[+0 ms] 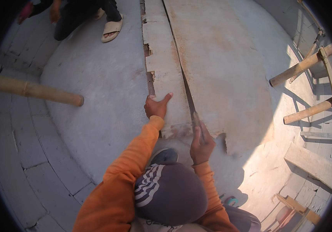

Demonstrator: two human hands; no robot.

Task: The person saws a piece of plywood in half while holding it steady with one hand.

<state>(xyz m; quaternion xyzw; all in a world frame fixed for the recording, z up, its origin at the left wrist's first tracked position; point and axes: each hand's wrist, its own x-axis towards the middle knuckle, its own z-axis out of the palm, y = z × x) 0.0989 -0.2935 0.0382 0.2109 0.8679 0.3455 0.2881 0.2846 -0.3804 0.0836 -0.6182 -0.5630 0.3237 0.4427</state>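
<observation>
A worn, pale wooden board lies before me, a long dark slit running down it. Left of the slit is a narrow strip with a ragged left edge. My left hand grips that edge near the close end, thumb stretched across the top and fingers curled at the side. My right hand is closed at the near end of the slit, around the handle of what looks like a hand saw. Its dark, narrow blade lies along the slit, pointing away from me; my fingers partly hide the handle.
Another person's sandalled foot is at the far left. A bamboo pole reaches in from the left; more bamboo poles stand at the right. A pale block lies lower right. Brick walls curve around the floor.
</observation>
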